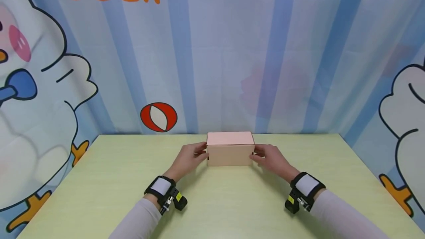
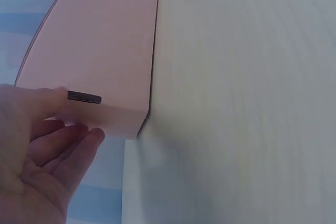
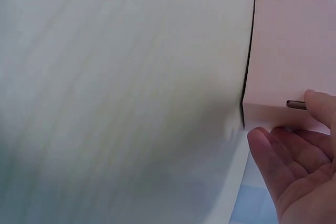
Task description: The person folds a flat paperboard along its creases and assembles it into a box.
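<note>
A pale pink box (image 1: pixel 230 155) with a flat lid stands on the table near its back edge. My left hand (image 1: pixel 190 156) holds the box's left end, thumb on the front by a dark slot (image 2: pixel 84 97) and the other fingers along the end face. At the opposite end my right hand (image 1: pixel 270 159) grips the box the same way, its thumb beside another narrow slot (image 3: pixel 296 104). In the left wrist view the box (image 2: pixel 100 45) lies between both hands, the right hand's fingertips showing at the top. The box's back is hidden.
The pale wooden table (image 1: pixel 126 180) ends just behind the box, against a blue striped curtain (image 1: pixel 222 65) printed with cartoon ducks and a red and white ball (image 1: pixel 169 115). Both wrists wear strapped cameras (image 1: pixel 180 202).
</note>
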`<state>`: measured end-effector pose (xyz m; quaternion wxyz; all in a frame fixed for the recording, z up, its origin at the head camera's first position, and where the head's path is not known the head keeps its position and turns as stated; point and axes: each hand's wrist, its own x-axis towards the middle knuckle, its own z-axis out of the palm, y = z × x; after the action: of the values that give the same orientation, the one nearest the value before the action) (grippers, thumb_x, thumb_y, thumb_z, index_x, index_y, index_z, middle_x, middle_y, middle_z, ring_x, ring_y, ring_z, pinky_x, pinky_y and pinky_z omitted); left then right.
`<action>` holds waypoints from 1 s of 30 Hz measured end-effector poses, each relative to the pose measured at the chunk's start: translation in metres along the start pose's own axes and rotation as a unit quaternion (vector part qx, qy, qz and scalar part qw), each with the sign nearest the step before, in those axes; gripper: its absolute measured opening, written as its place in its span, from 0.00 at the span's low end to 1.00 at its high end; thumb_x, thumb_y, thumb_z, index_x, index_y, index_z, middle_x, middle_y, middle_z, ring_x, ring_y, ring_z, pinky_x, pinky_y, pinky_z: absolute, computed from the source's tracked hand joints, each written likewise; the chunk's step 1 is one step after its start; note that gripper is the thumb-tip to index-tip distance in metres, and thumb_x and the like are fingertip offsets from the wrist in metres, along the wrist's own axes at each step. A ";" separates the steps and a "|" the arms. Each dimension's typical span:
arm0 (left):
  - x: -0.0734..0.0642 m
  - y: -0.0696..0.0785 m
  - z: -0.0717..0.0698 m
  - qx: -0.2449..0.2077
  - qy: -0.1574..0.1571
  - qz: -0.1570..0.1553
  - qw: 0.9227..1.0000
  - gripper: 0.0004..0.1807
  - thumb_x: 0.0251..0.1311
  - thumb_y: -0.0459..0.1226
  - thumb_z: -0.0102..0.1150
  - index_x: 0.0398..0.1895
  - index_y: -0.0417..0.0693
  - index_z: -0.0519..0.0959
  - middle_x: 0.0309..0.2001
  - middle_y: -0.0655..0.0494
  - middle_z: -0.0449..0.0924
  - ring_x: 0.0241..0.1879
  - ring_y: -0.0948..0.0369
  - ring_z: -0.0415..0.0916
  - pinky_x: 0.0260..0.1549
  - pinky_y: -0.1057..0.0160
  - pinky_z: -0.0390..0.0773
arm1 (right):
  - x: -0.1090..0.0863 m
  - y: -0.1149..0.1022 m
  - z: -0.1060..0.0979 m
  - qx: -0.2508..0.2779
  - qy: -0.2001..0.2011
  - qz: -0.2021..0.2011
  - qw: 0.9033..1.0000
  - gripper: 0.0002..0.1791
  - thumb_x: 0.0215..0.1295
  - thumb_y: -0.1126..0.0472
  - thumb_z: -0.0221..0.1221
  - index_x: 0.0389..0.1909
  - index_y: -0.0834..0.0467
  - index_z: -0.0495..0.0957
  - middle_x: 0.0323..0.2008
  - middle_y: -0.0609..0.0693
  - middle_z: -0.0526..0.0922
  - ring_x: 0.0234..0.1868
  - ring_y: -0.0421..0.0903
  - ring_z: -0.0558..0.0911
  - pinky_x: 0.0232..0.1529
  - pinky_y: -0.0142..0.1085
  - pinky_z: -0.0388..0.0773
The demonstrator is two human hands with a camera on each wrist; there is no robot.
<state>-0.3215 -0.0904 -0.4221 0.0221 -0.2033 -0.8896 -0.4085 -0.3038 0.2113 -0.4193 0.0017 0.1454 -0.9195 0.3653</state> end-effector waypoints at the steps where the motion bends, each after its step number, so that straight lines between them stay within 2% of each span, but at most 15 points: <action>1: 0.000 0.000 0.000 0.001 0.003 0.002 1.000 0.25 0.66 0.36 0.60 0.66 0.43 0.74 0.58 0.45 0.82 0.54 0.53 0.83 0.54 0.54 0.82 | -0.001 -0.001 -0.002 0.004 -0.003 -0.006 1.000 0.23 0.69 0.58 0.59 0.62 0.64 0.76 0.56 0.62 0.82 0.54 0.58 0.84 0.46 0.41 0.85; 5: -0.001 0.002 -0.003 0.004 0.015 0.000 1.000 0.22 0.68 0.39 0.59 0.64 0.44 0.76 0.55 0.48 0.84 0.52 0.55 0.84 0.51 0.56 0.83 | -0.003 -0.003 -0.007 0.032 -0.009 -0.012 0.999 0.21 0.71 0.58 0.57 0.59 0.65 0.78 0.52 0.62 0.85 0.51 0.56 0.86 0.44 0.39 0.85; 8: -0.002 0.004 -0.004 -0.005 0.019 -0.011 1.000 0.19 0.69 0.41 0.58 0.60 0.45 0.80 0.48 0.50 0.87 0.47 0.55 0.86 0.44 0.59 0.85 | -0.004 -0.003 -0.010 0.051 -0.010 -0.006 0.999 0.20 0.72 0.57 0.56 0.56 0.66 0.79 0.48 0.62 0.86 0.45 0.53 0.87 0.40 0.37 0.86; 11: -0.003 0.005 -0.005 -0.023 0.019 -0.023 0.999 0.14 0.69 0.40 0.57 0.52 0.47 0.85 0.41 0.53 0.88 0.40 0.56 0.87 0.39 0.63 0.85 | -0.005 -0.003 -0.011 0.056 -0.009 0.000 0.998 0.18 0.73 0.55 0.56 0.52 0.65 0.82 0.41 0.59 0.88 0.39 0.50 0.88 0.39 0.38 0.85; 15: -0.004 0.004 -0.005 -0.053 0.024 -0.039 0.998 0.11 0.69 0.40 0.57 0.41 0.47 0.88 0.35 0.53 0.87 0.35 0.58 0.87 0.37 0.66 0.85 | -0.007 -0.005 -0.010 0.060 -0.013 0.000 0.998 0.17 0.73 0.54 0.55 0.47 0.62 0.84 0.34 0.54 0.87 0.35 0.46 0.87 0.38 0.39 0.85; 21: -0.005 0.002 -0.003 -0.066 0.027 -0.071 0.995 0.13 0.68 0.42 0.58 0.34 0.46 0.88 0.29 0.52 0.86 0.30 0.54 0.86 0.32 0.65 0.85 | -0.009 -0.006 -0.008 0.070 -0.016 0.002 0.997 0.16 0.73 0.54 0.55 0.43 0.62 0.85 0.28 0.52 0.84 0.32 0.42 0.86 0.37 0.38 0.85; 25: -0.005 0.001 -0.001 -0.057 0.027 -0.081 0.995 0.14 0.68 0.43 0.58 0.31 0.46 0.88 0.28 0.53 0.86 0.27 0.57 0.85 0.30 0.65 0.84 | -0.009 -0.005 -0.006 0.077 -0.022 0.018 0.997 0.16 0.73 0.55 0.55 0.45 0.62 0.85 0.28 0.51 0.85 0.31 0.42 0.86 0.36 0.37 0.85; 30: -0.005 0.001 -0.001 -0.047 0.025 -0.099 0.994 0.17 0.69 0.44 0.57 0.27 0.47 0.88 0.26 0.54 0.86 0.24 0.60 0.82 0.26 0.66 0.82 | -0.008 -0.004 -0.003 0.078 -0.028 0.034 0.996 0.16 0.73 0.53 0.55 0.40 0.61 0.86 0.28 0.51 0.85 0.31 0.43 0.85 0.35 0.35 0.85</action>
<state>-0.3161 -0.0921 -0.4217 -0.0054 -0.1044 -0.8843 -0.4550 -0.2954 0.2127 -0.4159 -0.0479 0.1236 -0.8923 0.4315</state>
